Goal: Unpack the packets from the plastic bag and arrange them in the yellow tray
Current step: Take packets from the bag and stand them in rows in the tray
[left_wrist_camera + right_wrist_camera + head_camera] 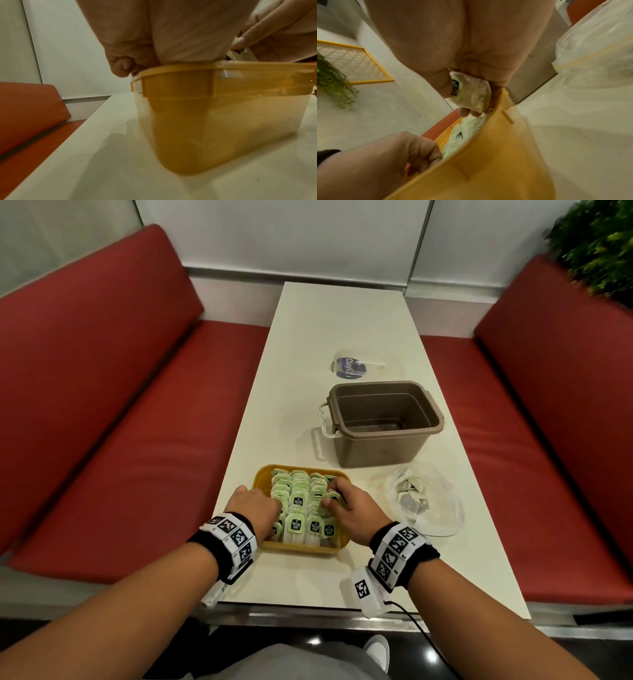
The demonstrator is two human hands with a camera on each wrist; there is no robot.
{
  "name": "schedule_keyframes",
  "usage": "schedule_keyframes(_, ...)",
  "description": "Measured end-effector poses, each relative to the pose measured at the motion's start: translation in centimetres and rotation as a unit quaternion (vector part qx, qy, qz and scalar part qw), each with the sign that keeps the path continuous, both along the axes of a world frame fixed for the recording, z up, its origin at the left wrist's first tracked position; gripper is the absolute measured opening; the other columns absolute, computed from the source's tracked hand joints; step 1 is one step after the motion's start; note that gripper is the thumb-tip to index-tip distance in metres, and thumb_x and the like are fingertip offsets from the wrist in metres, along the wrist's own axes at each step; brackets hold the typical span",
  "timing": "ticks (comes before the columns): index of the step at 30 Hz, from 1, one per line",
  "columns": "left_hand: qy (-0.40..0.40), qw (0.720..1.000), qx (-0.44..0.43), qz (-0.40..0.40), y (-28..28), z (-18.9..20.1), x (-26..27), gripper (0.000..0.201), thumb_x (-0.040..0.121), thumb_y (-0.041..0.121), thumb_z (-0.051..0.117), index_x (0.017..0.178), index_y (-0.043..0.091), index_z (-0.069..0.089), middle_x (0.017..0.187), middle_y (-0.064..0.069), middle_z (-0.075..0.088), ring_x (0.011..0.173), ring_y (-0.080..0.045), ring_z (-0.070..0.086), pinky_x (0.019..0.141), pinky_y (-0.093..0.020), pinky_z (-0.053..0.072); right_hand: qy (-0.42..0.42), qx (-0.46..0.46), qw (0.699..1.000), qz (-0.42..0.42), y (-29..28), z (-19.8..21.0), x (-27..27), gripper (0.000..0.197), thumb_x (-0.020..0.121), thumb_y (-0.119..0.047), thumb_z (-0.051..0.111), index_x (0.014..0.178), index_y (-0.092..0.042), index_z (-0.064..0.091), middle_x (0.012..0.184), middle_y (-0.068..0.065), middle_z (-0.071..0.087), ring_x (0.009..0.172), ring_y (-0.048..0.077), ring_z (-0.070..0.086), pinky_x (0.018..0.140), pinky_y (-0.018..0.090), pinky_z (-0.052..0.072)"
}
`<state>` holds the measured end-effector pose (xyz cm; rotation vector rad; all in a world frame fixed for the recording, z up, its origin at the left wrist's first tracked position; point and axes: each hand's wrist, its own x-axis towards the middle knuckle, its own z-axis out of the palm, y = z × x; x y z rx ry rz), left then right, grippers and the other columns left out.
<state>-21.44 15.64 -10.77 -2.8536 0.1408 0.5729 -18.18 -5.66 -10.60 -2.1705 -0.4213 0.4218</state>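
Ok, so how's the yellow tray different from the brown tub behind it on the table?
The yellow tray is packed with rows of green-labelled packets; the brown tub holds no packets. The tray looks shallower and smaller, the tub deeper and bigger. The tub has a white handle on its left side; the tray shows none. Both hands are at the tray, the left hand and the right hand, and none at the tub. Both containers are rectangular, lidless and upright.

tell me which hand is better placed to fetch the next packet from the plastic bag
Right. The plastic bag lies just right of the right hand; the left hand is across the tray, though the right holds a packet.
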Motion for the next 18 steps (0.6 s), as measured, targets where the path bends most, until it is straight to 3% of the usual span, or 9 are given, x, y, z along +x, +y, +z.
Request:
schedule_keyframes(8,0.016,0.998,-0.051,0.014,0.16,-0.55,0.62,0.032,0.077,0.053,0.07,0.092,0.028,0.056,0.09,0.005,0.066,0.096,-0.021,0.06,0.089,-0.038,0.035,0.006,0.02,0.999,-0.024,-0.13,-0.68,0.01,0.003,0.099,-0.022,0.054,0.1,-0.021,0.051,0.094,0.004,0.069,0.088,0.024,0.065,0.08,0.039,0.055)
schedule_keyframes(13,-0.003,1.0,-0.025,-0.015,-0.01,-0.5,0.42,0.051,0.079,0.054,0.069,0.112,0.021,0.048,0.098,0.001,0.067,0.098,-0.025,0.061,0.089,-0.041,0.037,-0.006,0.019,0.999,-0.025,-0.29,-1.0,-0.15,0.003,0.099,-0.022,0.055,0.1,-0.02,0.052,0.095,0.003,0.069,0.088,0.021,0.064,0.08,0.039,0.054)
schedule_keyframes(18,-0.032,0.999,-0.014,-0.003,-0.46,-0.71,0.45,0.065,0.078,0.044,0.071,0.125,0.015,0.035,0.1,0.0,0.067,0.096,-0.025,0.064,0.084,-0.04,0.038,-0.001,0.027,0.999,-0.024,-0.3,-0.94,0.01,0.005,0.099,-0.021,0.056,0.097,-0.023,0.052,0.093,0.001,0.068,0.087,0.021,0.064,0.08,0.038,0.055)
